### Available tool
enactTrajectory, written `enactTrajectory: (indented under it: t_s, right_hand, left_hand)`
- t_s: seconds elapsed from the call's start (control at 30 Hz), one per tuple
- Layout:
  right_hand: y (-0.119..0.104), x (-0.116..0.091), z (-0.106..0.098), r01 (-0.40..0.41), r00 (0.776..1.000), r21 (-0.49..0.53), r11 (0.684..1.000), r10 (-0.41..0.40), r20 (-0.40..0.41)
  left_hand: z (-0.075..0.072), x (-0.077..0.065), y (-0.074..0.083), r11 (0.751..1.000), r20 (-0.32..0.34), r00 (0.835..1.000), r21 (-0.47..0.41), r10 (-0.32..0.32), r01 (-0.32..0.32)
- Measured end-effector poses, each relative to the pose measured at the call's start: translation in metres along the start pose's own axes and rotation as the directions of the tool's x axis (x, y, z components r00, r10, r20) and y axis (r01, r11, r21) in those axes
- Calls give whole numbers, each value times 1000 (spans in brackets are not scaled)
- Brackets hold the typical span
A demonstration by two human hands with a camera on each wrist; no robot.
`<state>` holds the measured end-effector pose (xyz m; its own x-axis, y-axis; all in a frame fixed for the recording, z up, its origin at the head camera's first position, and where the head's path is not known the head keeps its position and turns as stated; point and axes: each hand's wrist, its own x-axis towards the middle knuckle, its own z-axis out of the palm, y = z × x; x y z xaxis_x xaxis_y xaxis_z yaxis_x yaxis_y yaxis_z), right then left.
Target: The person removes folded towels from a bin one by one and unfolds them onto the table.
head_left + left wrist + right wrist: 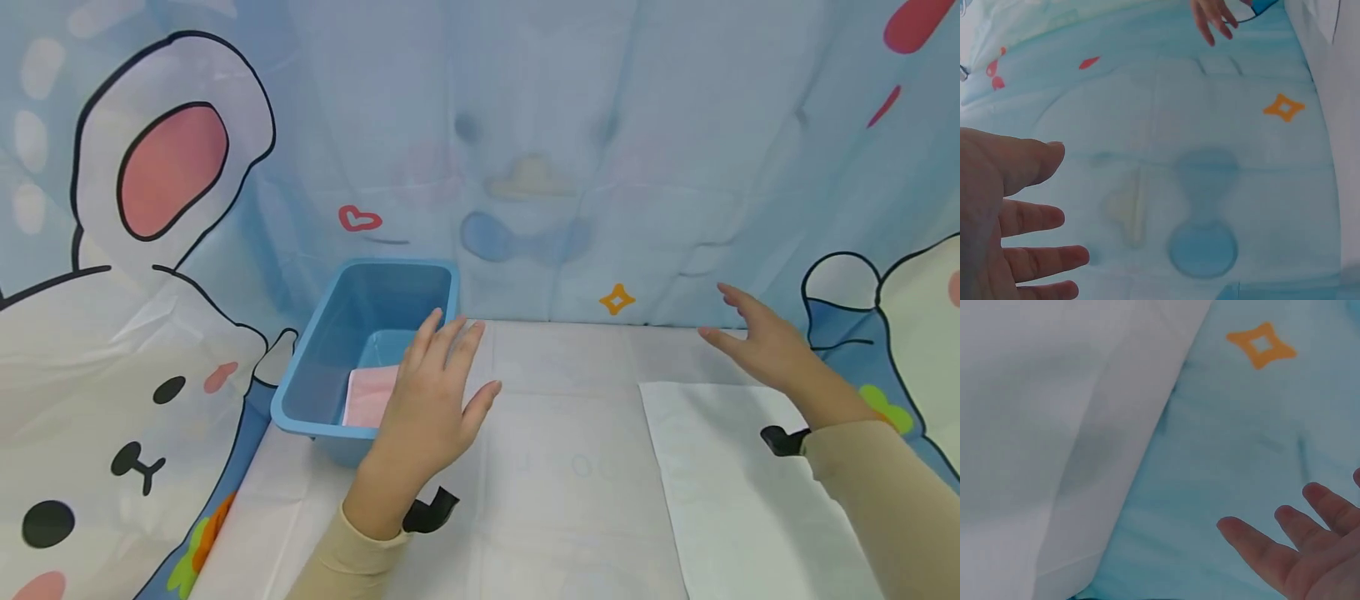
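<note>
My left hand (431, 400) hovers with spread fingers over the right front side of a blue plastic basin (296, 400), hiding part of its rim. Inside the basin lies a folded pink cloth (367, 396), partly covered by that hand in the head view. Over at the right, my right hand (776, 346) is raised above the far end of a white sheet (720, 475), fingers extended. Both wrist views show the left hand (1016, 212) and the right hand (1316, 550) with straight fingers and nothing held.
A white cloth (570, 467) covers the table. Behind it hangs a light blue curtain (675, 167) printed with cartoon animals, a heart and an orange star (617, 299). A black strap end (431, 510) sticks out at the left wrist.
</note>
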<state>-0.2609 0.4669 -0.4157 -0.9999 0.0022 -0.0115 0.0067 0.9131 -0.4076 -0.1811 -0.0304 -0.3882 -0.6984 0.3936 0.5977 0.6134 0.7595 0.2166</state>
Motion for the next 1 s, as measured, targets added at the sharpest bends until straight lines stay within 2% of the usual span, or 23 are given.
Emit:
enactTrajectory:
  t_s: [0.17,0.47,0.67,0.8,1.0]
  right_hand:
    - [-34,6,-2,54,999,55,997,-54,3]
    - [-85,20,-3,141,990,194,971,-144,4]
    - [-120,29,4,219,973,323,921,-232,1]
    - [-143,35,13,244,962,408,880,-273,12]
    - [-174,39,28,262,948,514,817,-317,20]
  left_hand:
    - [-12,-11,-18,999,-36,998,19,-49,49]
    - [-23,-37,-44,994,-18,994,17,-110,110]
    - [-25,-58,-59,988,-12,989,14,-151,151]
    - [-25,-73,-69,985,-10,985,10,-172,172]
    - [-24,-91,-82,982,26,982,13,-189,189]
